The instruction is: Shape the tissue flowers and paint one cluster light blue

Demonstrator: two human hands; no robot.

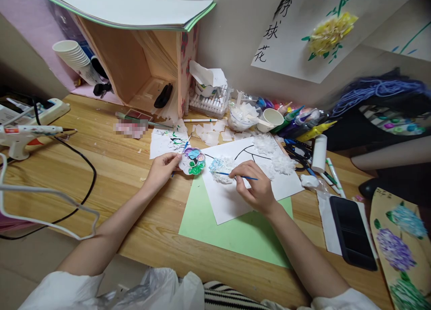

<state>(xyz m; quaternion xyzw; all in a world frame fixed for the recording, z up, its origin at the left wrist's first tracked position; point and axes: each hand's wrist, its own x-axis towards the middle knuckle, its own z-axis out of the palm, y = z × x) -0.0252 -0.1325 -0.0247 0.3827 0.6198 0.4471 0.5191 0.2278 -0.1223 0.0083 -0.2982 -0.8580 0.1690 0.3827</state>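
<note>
My left hand [164, 167] pinches the edge of a small flower-shaped paint palette [183, 166] with green, blue and purple paint in its wells. In my right hand [254, 184] is a thin blue paintbrush [247, 177], its tip touching a white paper flower [224, 177] tinted light blue on its left side. That flower sits on a white sheet [218, 211] with black branch lines, laid over a green sheet [235, 240]. More white paper flowers [284, 163] stand on the sheet's right part. Another brush [187, 141] shows behind the palette.
A paint-smeared paper [160, 144] and paper scraps [210, 133] lie beyond the palette. Paint tubes [311, 131], a paper cup [272, 119] and a bowl of scraps [242, 117] line the back. A glue gun [20, 137] with cables is left; a black tray [352, 231] is right.
</note>
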